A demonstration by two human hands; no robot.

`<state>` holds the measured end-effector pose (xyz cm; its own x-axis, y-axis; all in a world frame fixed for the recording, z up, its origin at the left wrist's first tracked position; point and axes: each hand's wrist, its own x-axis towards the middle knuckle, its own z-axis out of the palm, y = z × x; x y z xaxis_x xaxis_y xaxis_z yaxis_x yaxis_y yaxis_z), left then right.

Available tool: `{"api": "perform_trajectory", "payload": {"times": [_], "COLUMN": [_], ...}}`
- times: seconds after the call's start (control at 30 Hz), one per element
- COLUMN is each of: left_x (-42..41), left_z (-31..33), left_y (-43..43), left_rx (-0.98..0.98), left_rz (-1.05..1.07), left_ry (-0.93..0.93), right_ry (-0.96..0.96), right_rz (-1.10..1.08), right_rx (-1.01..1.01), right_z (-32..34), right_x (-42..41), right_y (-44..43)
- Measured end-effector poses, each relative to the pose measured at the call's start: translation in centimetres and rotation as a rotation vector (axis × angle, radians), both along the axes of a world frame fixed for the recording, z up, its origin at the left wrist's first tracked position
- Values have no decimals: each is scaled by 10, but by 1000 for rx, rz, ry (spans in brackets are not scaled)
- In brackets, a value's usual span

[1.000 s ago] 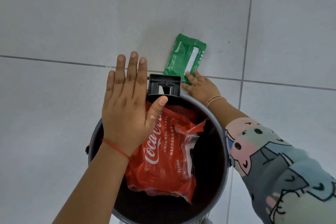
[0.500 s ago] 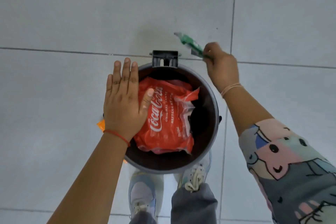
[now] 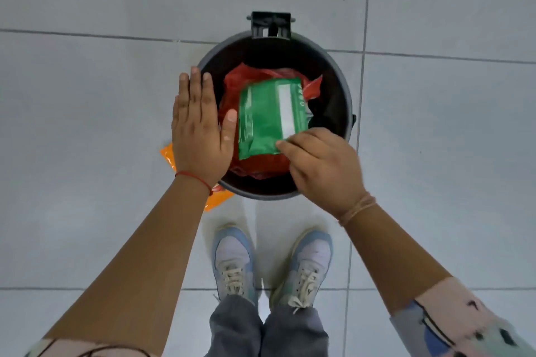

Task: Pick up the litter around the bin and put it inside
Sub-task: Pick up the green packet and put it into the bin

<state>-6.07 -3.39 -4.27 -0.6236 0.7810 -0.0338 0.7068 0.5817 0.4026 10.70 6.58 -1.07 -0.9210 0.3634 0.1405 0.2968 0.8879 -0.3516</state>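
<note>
A round dark bin (image 3: 345, 101) stands on the tiled floor with a black hinge bracket at its far rim. Inside lies a crumpled red Coca-Cola wrapper (image 3: 249, 165). Over the bin's opening hangs a green packet (image 3: 266, 116), pinched at its near right corner by my right hand (image 3: 322, 171). My left hand (image 3: 200, 130) hovers flat, fingers together, over the bin's left rim and holds nothing. An orange wrapper (image 3: 168, 156) lies on the floor at the bin's left, mostly hidden under my left hand and wrist.
Grey floor tiles with dark grout lines surround the bin. My two shoes (image 3: 235, 261) stand just in front of the bin, and grey trouser legs show at the bottom edge.
My right hand lifted the green packet off the floor behind the bin and carried it over the opening. The view pulled back, so my shoes came into sight.
</note>
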Motion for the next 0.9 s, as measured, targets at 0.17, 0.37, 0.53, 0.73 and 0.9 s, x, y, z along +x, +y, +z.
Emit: {"api": "perform_trajectory", "payload": {"times": [0.17,0.37,0.53,0.73,0.9], "left_x": [-1,16,46,54,55], "left_z": [-1,2,2,2,3], "left_y": [1,11,24,25,26], "left_rx": [15,19,4,-20,-26], "left_rz": [-6,-58,-123,-113,-108], "left_ry": [8,-11,-10,5,2], "right_ry": [-622,-973,-1056,-267,-281], "right_rz": [-88,-141,-176,-408,-705], "right_rx": [-112,-197,-229,29,43], "right_z": [-24,-41,-43,-25,-26], "right_x": [-35,-31,3,18,32], "right_y": [-5,4,11,22,33]}}
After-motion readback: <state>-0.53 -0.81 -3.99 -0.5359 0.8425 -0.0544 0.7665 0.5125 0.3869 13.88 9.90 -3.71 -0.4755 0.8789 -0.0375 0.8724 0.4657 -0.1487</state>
